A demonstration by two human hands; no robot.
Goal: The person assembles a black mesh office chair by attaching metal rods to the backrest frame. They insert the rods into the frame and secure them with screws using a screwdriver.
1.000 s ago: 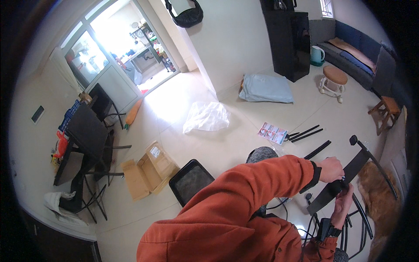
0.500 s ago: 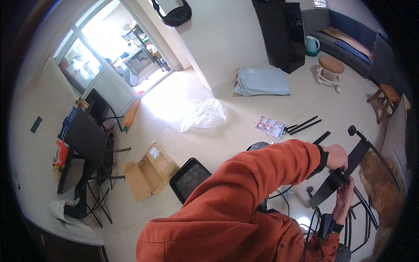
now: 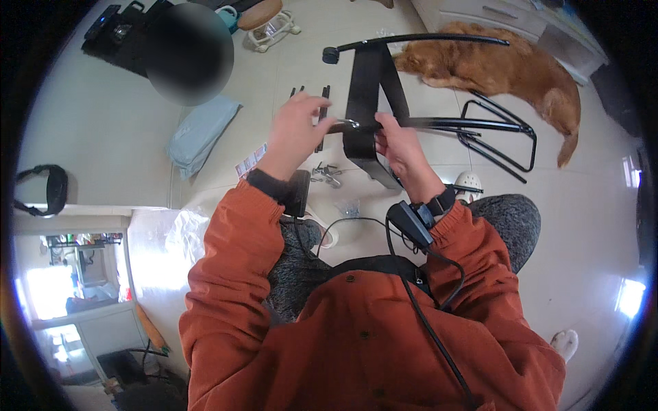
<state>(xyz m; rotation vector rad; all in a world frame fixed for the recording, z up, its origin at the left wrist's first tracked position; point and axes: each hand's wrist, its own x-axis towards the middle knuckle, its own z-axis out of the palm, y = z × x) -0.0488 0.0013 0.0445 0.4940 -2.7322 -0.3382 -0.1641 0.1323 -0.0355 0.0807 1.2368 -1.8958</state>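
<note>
I hold a black metal frame part, a flat plate with thin tubes and a small wheel at one end, up in front of me. My right hand grips its lower plate, next to where a long tube crosses. My left hand pinches a small silver tool against that same joint, its other fingers spread. Both sleeves are orange, and a black device with a cable is strapped to my right wrist.
A ginger dog lies on the tiled floor beyond the frame. A bent black tube frame lies beside it. Loose metal fittings, a leaflet, a pale blue bundle, a small stool and a headset are around.
My view has swung down from the wider room onto the frame. My left arm, earlier reaching across to it, now works at the joint beside my right hand.
</note>
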